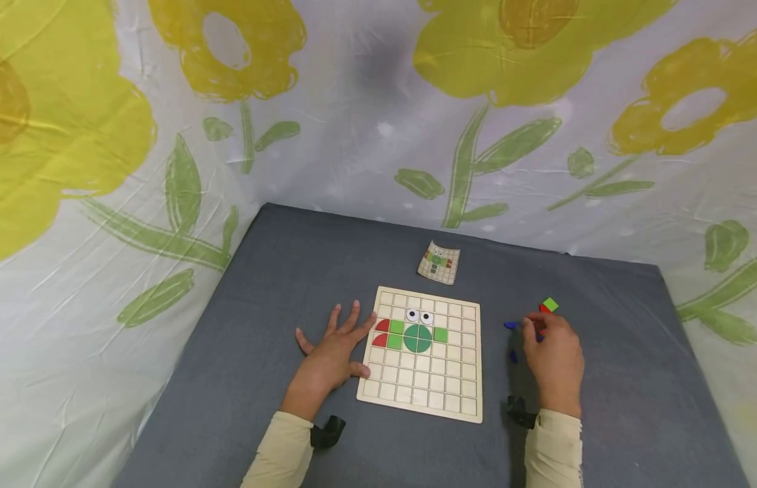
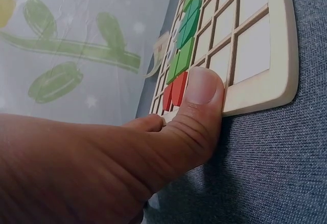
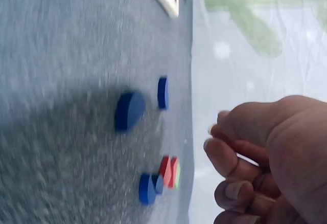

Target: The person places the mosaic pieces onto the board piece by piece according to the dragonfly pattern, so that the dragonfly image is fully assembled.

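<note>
A pale wooden grid board [image 1: 421, 386] lies on the table, bearing a dark green disc of quarter pieces [image 1: 411, 345], light green squares [image 1: 396, 327], red curved pieces [image 1: 381, 340] and two eye pieces [image 1: 426, 318]. My left hand [image 1: 326, 369] has its fingers spread, with the thumb [image 2: 202, 93] resting on the board's left border and the index fingertip at its upper left edge. Loosely bent, my right hand [image 1: 555, 352] is over the loose pieces; thumb and index tips come close together and no piece shows between them. Below are blue pieces [image 3: 130, 112] and red pieces [image 3: 165, 172].
Behind the board lies a small printed card [image 1: 439, 264] showing a similar figure on a grid. A light green square [image 1: 550, 304] lies beyond the right hand. A flower-patterned curtain [image 1: 366, 135] hangs along the back and sides of the grey-covered table [image 1: 317, 251].
</note>
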Available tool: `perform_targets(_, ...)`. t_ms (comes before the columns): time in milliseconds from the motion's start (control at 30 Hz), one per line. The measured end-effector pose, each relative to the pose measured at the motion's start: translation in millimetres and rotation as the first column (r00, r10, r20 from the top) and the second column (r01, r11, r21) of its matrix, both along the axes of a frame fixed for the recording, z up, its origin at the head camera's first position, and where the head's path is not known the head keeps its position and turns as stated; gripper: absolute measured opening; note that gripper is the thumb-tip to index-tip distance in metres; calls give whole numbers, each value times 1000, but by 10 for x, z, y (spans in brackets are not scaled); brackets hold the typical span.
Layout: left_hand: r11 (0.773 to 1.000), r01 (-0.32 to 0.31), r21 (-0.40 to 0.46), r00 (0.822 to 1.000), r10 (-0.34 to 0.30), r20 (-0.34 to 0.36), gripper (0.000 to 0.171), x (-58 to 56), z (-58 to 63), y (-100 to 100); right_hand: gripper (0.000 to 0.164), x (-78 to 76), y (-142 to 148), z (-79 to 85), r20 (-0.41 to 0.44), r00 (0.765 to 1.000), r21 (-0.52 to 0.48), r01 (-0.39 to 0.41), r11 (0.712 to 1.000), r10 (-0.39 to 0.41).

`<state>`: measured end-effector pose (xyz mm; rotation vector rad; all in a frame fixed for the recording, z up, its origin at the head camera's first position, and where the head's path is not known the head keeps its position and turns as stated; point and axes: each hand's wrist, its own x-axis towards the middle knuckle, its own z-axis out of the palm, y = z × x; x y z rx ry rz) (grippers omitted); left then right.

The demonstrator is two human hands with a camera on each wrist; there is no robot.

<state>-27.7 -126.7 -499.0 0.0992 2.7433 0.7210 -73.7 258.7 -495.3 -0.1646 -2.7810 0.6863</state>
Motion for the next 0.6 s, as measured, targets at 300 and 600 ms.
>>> perform_targets(300,1000,2,-7,1000,-2,6,107,0,6,1,29,-7,174,-11,95,984,-3,149,989,-148)
perform_targets(600,1000,-6,-1,1000,6,4,107,9,16,6,32,-28,231,-65,174,973,9,153,988,-153)
